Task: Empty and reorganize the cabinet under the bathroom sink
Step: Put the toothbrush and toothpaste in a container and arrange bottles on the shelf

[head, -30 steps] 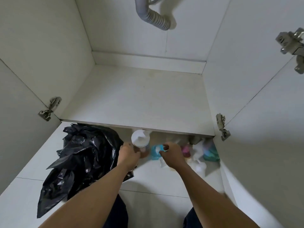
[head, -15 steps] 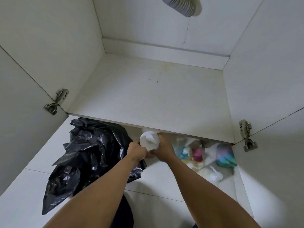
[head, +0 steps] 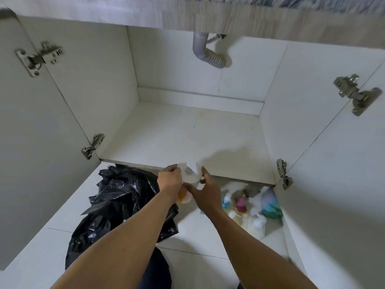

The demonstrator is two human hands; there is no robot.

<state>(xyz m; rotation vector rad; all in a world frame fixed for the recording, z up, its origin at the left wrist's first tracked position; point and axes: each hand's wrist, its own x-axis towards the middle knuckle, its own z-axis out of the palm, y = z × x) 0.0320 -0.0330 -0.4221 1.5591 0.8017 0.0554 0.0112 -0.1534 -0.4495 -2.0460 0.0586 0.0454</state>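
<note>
Cabinet (head: 187,132) edge: hands (head: 169,180) (head: 206,193) round pump bottle (head: 190,174)

The white cabinet (head: 187,132) stands with both doors swung wide. At the middle of its front edge, a pale, translucent pump bottle (head: 190,176) with an orange base is held between the left grip (head: 169,180) and right grip (head: 205,191); it is blurred. Below the cabinet's front right corner, bottles (head: 257,224) stand clustered on the floor: blue, pink and white.
</note>
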